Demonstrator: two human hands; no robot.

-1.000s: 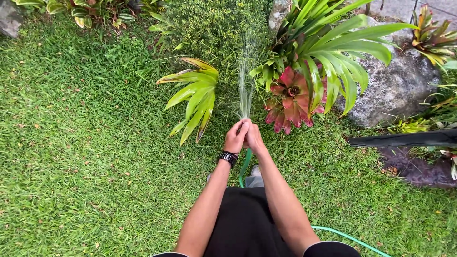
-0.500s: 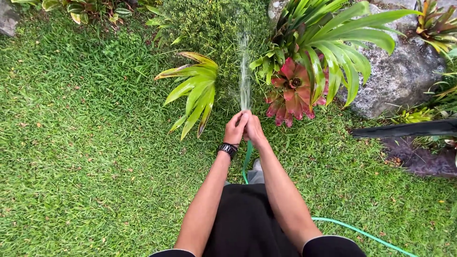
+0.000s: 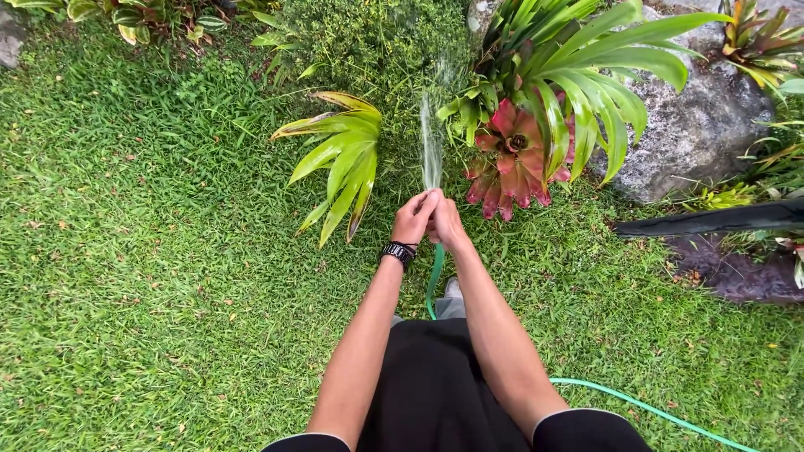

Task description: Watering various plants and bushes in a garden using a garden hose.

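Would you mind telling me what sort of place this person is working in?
Most likely a landscaped home garden: mown lawn, a planted bed with a red bromeliad and a large rock. Both hands, left hand and right hand, grip a green hose spraying water.

Soft, even daylight lies over my lawn [image 3: 151,251]; shadows are faint, focus is sharp, and the edges bow slightly.

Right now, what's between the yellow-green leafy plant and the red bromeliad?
In the head view, the water spray from the hose held in both hands; behind it, a fine-leaved shrub.
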